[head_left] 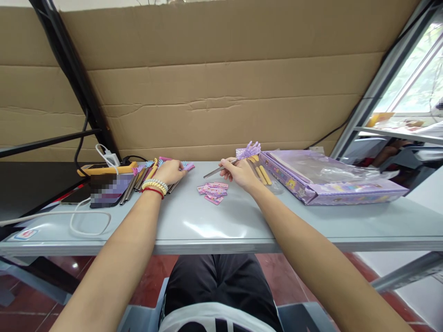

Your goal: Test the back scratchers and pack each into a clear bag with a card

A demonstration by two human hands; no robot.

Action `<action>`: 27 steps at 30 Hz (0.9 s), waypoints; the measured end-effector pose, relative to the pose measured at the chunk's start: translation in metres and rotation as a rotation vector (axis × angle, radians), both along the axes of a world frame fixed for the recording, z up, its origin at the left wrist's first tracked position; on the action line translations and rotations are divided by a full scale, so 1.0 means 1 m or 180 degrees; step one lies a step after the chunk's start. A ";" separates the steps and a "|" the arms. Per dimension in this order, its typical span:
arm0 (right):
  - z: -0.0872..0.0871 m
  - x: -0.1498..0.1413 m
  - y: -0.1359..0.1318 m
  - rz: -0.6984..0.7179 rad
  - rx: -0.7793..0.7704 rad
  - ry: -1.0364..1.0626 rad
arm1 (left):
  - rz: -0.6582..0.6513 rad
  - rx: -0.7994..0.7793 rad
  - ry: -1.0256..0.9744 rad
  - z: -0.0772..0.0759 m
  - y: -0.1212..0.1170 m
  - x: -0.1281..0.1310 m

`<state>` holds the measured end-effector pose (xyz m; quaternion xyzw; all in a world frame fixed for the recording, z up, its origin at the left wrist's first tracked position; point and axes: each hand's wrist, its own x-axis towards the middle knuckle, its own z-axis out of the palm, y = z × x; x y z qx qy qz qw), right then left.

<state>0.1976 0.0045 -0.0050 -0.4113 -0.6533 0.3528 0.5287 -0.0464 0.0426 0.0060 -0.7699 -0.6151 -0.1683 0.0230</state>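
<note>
My right hand (238, 171) pinches a back scratcher (214, 172) by its thin metal rod. Its purple hand-shaped head (249, 150) points up and away behind my fingers. At the left, my left hand (169, 171) rests over a row of back scratchers (130, 188) with metal rods and coloured heads. Its curled fingers are closed at a pink-purple back scratcher (188, 166); the grip is partly hidden. Between the hands lies a small loose pile of pink printed cards (212, 189).
A purple printed box (311, 186) with clear plastic stands at the right. Yellow-handled pieces (262, 175) lie in clear wrap beside it. A phone (110, 191), a white cable (90, 234) and a yellow-edged power strip (104, 169) sit at the left. Cardboard (221, 92) walls the back.
</note>
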 end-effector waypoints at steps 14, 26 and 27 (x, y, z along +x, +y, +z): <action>0.012 0.004 0.001 -0.0696 0.0035 0.0891 | -0.1175 0.0153 -0.0309 -0.010 -0.004 0.025; 0.016 0.007 -0.004 -0.0463 -0.0206 0.1108 | -0.1161 -0.0219 -0.0204 -0.007 -0.011 0.029; 0.016 0.008 -0.004 -0.0457 -0.0207 0.1092 | -0.1131 -0.0279 -0.0225 -0.007 -0.012 0.030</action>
